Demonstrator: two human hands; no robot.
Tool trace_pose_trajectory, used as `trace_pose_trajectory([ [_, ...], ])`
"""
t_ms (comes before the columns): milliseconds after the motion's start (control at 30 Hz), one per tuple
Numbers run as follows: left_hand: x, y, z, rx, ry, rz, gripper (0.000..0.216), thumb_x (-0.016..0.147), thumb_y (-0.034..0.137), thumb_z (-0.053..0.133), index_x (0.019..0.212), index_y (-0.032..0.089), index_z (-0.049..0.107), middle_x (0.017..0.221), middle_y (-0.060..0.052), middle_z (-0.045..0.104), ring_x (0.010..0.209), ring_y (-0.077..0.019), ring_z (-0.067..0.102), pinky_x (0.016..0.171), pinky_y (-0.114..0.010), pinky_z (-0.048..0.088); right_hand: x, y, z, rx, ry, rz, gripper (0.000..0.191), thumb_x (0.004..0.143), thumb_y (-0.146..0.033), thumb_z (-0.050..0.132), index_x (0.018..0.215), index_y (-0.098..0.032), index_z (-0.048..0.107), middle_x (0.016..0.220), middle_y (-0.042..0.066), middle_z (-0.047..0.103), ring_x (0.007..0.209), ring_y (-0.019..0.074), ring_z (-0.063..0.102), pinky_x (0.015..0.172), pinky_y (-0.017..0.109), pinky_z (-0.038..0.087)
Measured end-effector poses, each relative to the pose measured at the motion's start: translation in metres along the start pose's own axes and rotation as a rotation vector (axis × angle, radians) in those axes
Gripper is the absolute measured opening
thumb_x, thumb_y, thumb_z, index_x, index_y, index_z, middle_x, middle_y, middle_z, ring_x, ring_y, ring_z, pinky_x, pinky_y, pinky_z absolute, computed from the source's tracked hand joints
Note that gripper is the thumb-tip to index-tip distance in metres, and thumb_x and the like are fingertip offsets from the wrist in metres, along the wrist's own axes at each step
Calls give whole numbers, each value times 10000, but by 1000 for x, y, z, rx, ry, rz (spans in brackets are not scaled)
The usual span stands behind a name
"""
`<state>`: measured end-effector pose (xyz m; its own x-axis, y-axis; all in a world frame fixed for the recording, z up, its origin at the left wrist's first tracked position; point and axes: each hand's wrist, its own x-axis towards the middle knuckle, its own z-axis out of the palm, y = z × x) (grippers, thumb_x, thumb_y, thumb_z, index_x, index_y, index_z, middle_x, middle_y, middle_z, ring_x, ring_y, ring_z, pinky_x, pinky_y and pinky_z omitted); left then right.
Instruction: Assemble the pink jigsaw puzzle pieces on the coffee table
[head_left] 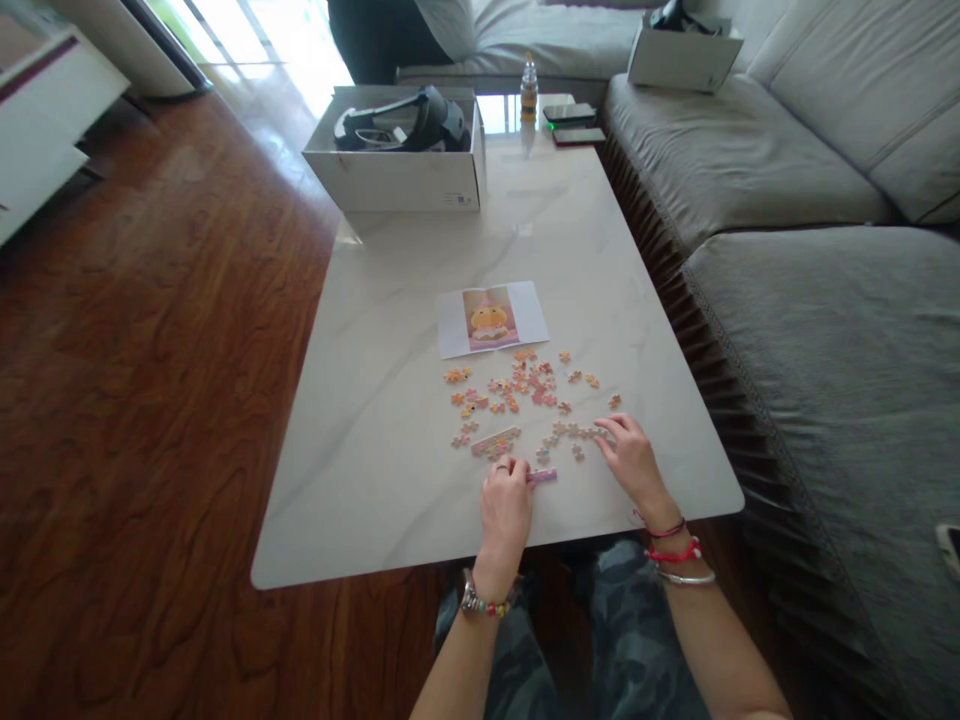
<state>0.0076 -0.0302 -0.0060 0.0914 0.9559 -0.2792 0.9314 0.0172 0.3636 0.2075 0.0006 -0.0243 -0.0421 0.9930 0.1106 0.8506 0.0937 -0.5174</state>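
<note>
Several loose orange and pink puzzle pieces lie scattered on the white marble table, just below a printed reference picture. My left hand rests near the table's front edge with its fingers curled and pinched on a short joined strip of pink pieces. Another joined strip lies just above it. My right hand lies to the right, its fingertips pressed on a piece at the edge of the scatter.
An open white box with a black headset stands at the table's far left. A small bottle and dark flat devices sit at the far end. A grey sofa runs along the right; wooden floor lies left.
</note>
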Motion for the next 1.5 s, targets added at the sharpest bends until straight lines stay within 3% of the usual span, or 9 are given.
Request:
trace_pose_trajectory([
  [133,-5,-9,0,-7,-10,38,63,759,164,546,810,201,549,915,-21,534,886,-154,492,753,-251,394,12,-2,9,-62,-117,-31,117,719,-170,571,834,-186,590,860,67,530,863,213,511,768,341,437],
  [333,-8,-15,-3,-5,2,3,66,768,173,536,823,207,551,905,-18,527,876,-148,481,734,-241,385,15,2,15,-106,-188,-39,34,718,-166,575,745,-182,561,832,63,544,846,210,507,745,336,423],
  [567,-19,-18,-7,23,-19,-60,76,770,170,529,828,212,556,909,-18,532,866,-151,477,728,-245,380,12,0,6,-18,-116,-70,41,752,-219,562,738,-185,542,789,61,583,807,216,521,727,348,414],
  [733,-24,-20,-11,-13,-41,-92,99,757,185,554,851,213,564,918,-21,542,871,-155,496,744,-251,392,27,-16,0,101,-33,-89,87,780,-259,536,749,-181,558,785,64,607,775,205,544,715,340,420],
  [800,-19,-22,-16,-64,-29,-93,155,746,212,576,900,209,565,930,-27,547,870,-158,513,754,-255,405,40,-25,-3,131,-2,-85,98,781,-264,538,781,-173,574,798,66,615,756,195,554,713,331,424],
  [967,9,-25,-25,-53,180,-147,344,770,198,543,1111,210,498,1096,-70,509,949,-173,520,776,-260,425,69,-48,-5,216,-28,-164,126,802,-250,517,846,-180,611,825,55,620,742,161,570,703,286,433],
  [1200,37,-13,-19,44,116,20,261,794,102,457,999,225,560,1029,-42,558,927,-166,504,793,-268,412,68,-45,4,281,-145,-216,110,786,-227,542,849,-182,620,807,39,601,700,137,570,675,267,452],
  [1333,44,-8,-26,89,50,27,212,791,102,455,927,213,574,978,-48,568,884,-158,519,754,-258,409,63,-35,6,289,-129,-193,126,789,-227,536,868,-195,628,849,45,603,744,143,578,682,268,462],
  [1500,59,-12,-40,79,-34,31,183,760,143,523,925,203,575,942,-56,583,873,-163,546,732,-255,413,54,-44,22,276,-181,-274,115,776,-183,536,853,-192,622,834,42,610,762,143,580,702,271,462],
])
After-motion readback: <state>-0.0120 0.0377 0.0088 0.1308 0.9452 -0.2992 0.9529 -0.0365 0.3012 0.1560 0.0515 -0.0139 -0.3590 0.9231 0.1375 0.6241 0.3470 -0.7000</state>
